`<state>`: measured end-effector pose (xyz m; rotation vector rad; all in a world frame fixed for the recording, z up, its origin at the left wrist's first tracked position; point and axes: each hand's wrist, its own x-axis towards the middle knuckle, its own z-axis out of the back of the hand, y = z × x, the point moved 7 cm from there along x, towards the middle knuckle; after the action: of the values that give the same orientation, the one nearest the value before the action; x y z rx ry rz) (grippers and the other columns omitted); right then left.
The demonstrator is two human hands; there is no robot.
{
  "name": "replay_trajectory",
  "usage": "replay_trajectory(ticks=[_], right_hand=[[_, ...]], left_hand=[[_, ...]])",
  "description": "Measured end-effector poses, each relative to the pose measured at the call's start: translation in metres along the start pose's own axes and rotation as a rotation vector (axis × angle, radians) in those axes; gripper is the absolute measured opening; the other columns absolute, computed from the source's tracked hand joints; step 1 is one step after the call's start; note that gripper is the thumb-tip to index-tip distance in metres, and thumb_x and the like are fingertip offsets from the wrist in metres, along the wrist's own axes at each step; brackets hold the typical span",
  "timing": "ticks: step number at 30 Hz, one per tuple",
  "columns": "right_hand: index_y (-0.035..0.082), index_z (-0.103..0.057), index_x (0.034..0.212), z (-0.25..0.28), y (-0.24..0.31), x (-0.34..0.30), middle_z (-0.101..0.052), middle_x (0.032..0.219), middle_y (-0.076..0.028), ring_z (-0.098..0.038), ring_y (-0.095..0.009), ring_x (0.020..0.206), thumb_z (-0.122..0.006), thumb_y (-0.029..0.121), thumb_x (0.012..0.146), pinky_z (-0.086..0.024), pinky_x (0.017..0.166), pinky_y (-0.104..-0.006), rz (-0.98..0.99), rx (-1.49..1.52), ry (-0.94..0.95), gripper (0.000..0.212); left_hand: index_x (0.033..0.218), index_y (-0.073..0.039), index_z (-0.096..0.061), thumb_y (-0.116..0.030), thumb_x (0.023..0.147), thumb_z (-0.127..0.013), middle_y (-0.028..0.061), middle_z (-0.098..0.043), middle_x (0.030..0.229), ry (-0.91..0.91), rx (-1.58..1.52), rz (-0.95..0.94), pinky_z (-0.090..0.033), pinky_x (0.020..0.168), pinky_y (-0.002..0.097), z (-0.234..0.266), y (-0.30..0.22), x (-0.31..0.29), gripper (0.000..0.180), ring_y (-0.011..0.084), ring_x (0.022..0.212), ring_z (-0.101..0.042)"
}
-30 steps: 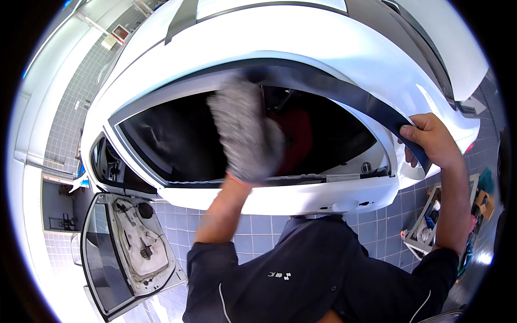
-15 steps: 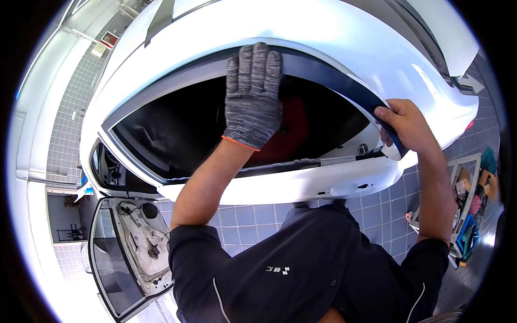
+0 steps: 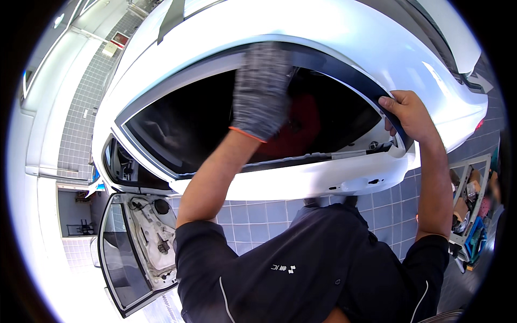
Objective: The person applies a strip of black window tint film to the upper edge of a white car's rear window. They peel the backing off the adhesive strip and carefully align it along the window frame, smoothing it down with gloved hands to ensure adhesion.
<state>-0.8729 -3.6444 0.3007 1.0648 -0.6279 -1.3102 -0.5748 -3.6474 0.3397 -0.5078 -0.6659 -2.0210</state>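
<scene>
A white car body fills the upper view, its wheel arch edged with a dark trim strip. My left hand, in a grey knit glove with an orange cuff, lies flat against the top of the strip and is motion-blurred. My bare right hand grips the strip's right end, thumb on the outer face and fingers hooked behind it. Inside the dark wheel well a red part shows behind my left hand.
An open car door with its inner panel stripped stands at the lower left. A cart holding several tools and boxes sits at the right edge. Grey floor tiles lie below the sill.
My left hand rose from the middle of the wheel opening to the top of the trim strip. My right hand slid slightly left and up along the strip's right end.
</scene>
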Motion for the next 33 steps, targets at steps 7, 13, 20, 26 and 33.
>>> replay_trajectory(ticks=[7,13,20,26,33], right_hand=[[-0.001,-0.069,0.089,-0.002,0.002,-0.002,-0.065,0.063,-0.009,-0.065,-0.017,0.055,-0.064,0.036,0.102,-0.053,0.056,-0.0318,0.021,0.014,-0.015,0.040],[0.000,-0.067,0.090,0.001,-0.008,0.004,-0.064,0.064,-0.006,-0.066,-0.014,0.055,-0.069,0.036,0.100,-0.054,0.051,-0.0285,0.020,0.043,-0.003,0.037],[-0.003,-0.073,0.097,0.010,-0.015,-0.006,-0.068,0.068,-0.009,-0.067,-0.018,0.059,-0.071,0.028,0.096,-0.054,0.063,-0.0322,0.058,-0.007,-0.003,0.032],[-0.004,-0.073,0.098,0.011,-0.028,-0.001,-0.067,0.068,-0.008,-0.067,-0.017,0.061,-0.071,0.028,0.094,-0.053,0.062,-0.0320,0.051,-0.015,-0.004,0.033],[-0.003,-0.073,0.093,0.021,-0.001,-0.048,-0.064,0.063,-0.007,-0.065,-0.015,0.056,-0.070,0.032,0.096,-0.051,0.057,-0.0297,0.041,0.021,-0.023,0.036]], left_hand=[[0.159,0.005,-0.024,-0.020,0.079,-0.068,0.0370,-0.023,0.163,-0.085,0.227,0.274,-0.011,0.127,0.0623,0.032,0.110,-0.053,0.094,0.0533,0.154,-0.018],[0.161,0.001,-0.026,-0.016,0.076,-0.066,0.0330,-0.024,0.164,-0.042,0.091,0.199,-0.010,0.127,0.0618,0.012,0.039,-0.019,0.096,0.0499,0.156,-0.016],[0.158,0.003,-0.035,-0.012,0.087,-0.054,0.0269,-0.023,0.168,0.080,-0.152,-0.118,-0.008,0.128,0.0607,-0.028,-0.108,0.024,0.074,0.0447,0.157,-0.018],[0.156,0.000,-0.040,-0.013,0.080,-0.061,0.0247,-0.033,0.164,0.104,-0.253,-0.238,-0.014,0.127,0.0595,-0.033,-0.141,0.026,0.080,0.0425,0.155,-0.027],[0.155,0.001,-0.035,-0.009,0.083,-0.063,0.0308,-0.036,0.159,-0.053,0.147,-0.045,-0.020,0.124,0.0623,0.010,0.028,0.031,0.078,0.0489,0.149,-0.033]])
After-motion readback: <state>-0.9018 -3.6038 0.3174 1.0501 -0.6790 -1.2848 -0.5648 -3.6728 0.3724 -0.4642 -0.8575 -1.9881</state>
